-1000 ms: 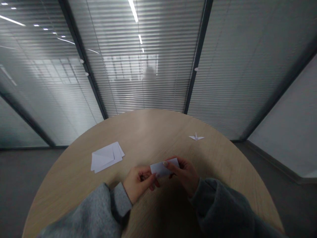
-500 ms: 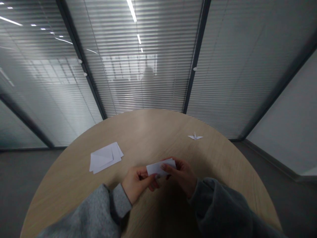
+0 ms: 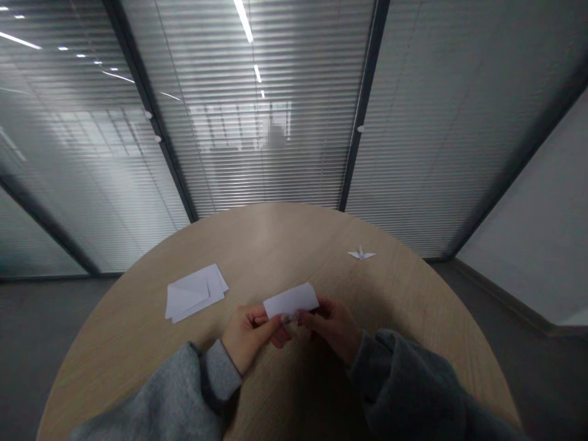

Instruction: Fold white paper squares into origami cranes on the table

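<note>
A small folded piece of white paper [image 3: 291, 300] is held up just over the near part of the table, tilted towards me. My left hand [image 3: 252, 335] pinches its lower left part, thumb in front and fingers behind. At the lower right, my right hand [image 3: 334, 326] grips the same paper, its thumb close beside the left thumb near the bottom edge. The fingers behind the paper are partly hidden. Beyond the right hand, a white folded paper crane [image 3: 361, 253] rests on the table with its wings spread.
Several white paper sheets [image 3: 190, 296] lie overlapping on the left of the round wooden table [image 3: 275, 239]. Glass panels with blinds [image 3: 275, 171] stand beyond the table's far edge. A pale wall [image 3: 542, 226] is on the right.
The paper has shifted left and tilted so that more of its face shows. My right thumb has slid from its middle down to the bottom edge, near the left thumb.
</note>
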